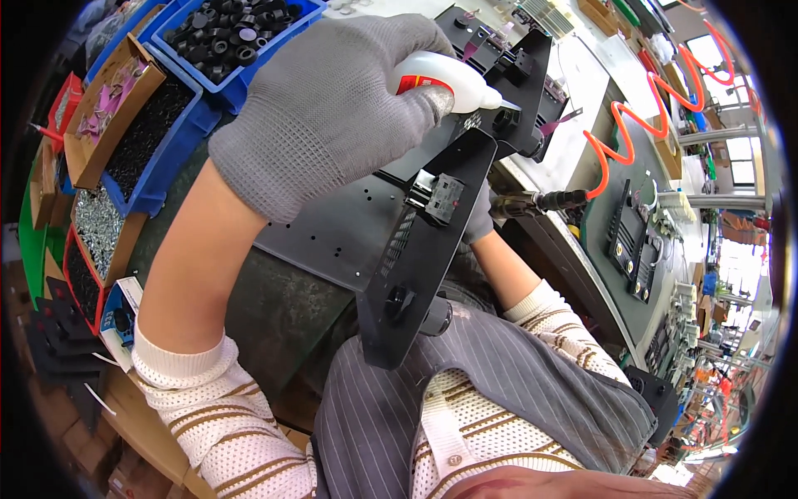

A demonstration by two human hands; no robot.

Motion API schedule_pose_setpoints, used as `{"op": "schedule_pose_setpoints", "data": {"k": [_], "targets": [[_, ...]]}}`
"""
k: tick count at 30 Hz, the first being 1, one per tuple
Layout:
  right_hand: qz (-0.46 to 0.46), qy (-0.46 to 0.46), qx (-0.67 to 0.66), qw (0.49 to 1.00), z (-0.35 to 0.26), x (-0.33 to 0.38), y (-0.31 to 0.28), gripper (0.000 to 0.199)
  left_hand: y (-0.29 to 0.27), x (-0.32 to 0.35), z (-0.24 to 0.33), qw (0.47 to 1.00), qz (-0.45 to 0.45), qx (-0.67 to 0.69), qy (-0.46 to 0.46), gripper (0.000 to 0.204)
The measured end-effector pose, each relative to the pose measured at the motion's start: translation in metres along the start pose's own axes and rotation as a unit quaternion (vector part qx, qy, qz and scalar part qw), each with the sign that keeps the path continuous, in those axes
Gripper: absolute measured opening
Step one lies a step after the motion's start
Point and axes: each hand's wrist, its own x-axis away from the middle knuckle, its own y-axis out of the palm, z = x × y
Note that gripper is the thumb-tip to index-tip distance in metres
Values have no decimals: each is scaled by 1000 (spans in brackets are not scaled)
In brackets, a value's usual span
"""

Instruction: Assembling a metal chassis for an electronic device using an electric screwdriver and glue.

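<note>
My left hand (320,112), in a grey knit glove, is wrapped round a white squeeze bottle (453,76) with a red label. The bottle's thin nozzle points right, close to a round black fitting (505,123) on a long black panel (532,91). Nearer to me, a second black panel (428,270) stands tilted, with a black rectangular socket (447,201) set in it. Behind that panel's right edge is my gloved right hand (480,220); its fingers are hidden. Below the bottle lies a flat dark plate (320,245) with small holes.
Blue bins hold black caps (224,41) and small black parts (150,133). Silver screws (98,229) and a cardboard box (116,108) of pink pieces are at left. A power driver (536,202) on an orange coiled hose (623,137) lies right of the panels.
</note>
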Motion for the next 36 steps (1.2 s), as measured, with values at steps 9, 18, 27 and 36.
{"op": "schedule_pose_setpoints", "data": {"k": [9, 18, 27, 36], "targets": [[-4, -61, 69, 996, -45, 2, 9, 17, -5, 83, -55, 852, 134, 441, -248, 43], [-15, -102, 172, 980, -33, -3, 4, 20, -73, 255, -138, 854, 302, -113, -407, 31], [-11, -59, -1, 998, -26, -5, -7, 23, -98, 271, -126, 723, 176, -394, -540, 50], [128, -344, 527, 766, -69, -83, -55, 41, 57, 240, 2, 904, 193, 114, -365, 49]]}}
